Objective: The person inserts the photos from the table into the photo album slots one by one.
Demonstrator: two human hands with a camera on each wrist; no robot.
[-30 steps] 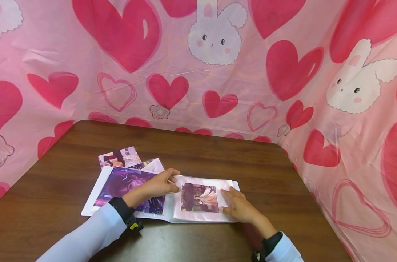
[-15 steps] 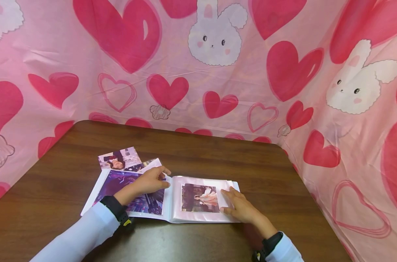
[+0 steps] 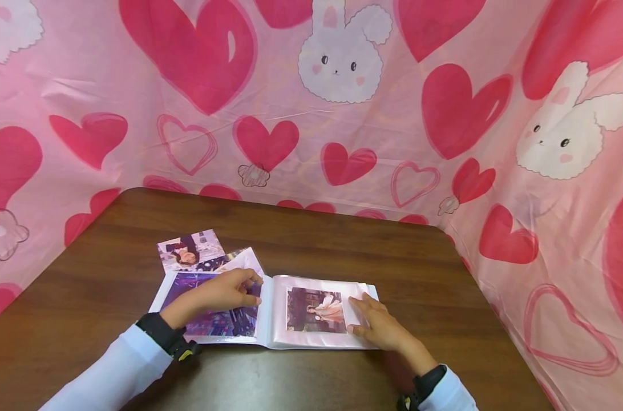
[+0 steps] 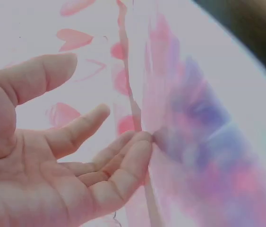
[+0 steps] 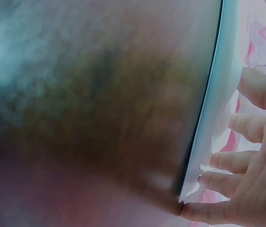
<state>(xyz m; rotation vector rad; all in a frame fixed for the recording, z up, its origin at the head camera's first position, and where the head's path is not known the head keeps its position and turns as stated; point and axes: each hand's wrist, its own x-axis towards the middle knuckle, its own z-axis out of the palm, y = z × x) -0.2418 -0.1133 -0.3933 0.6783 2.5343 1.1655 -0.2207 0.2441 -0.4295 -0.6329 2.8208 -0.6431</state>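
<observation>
A white photo album (image 3: 265,319) lies spread open on the wooden table. My left hand (image 3: 228,292) is over its left page, which bears a purple-blue picture (image 3: 209,322). The fingers bend loosely around no object; in the left wrist view, thumb and index finger stand apart and the other fingertips come right up to the blurred picture page (image 4: 203,118). My right hand (image 3: 383,325) rests spread on the outer edge of the right page, where a photo of a figure in pale robes (image 3: 315,310) sits in a sleeve. The right wrist view shows its fingertips along the album's edge (image 5: 208,113).
Behind the album's left half lie loose photos: one of a reclining figure (image 3: 190,250), and a pale one (image 3: 242,262) partly under the album. Brown tabletop (image 3: 352,245) stretches behind and right. A pink cloth with hearts and rabbits (image 3: 286,85) encloses the table.
My left hand has drawn left across the left page, away from the album's middle. That page's raised picture has settled flatter. The right hand has stayed in place.
</observation>
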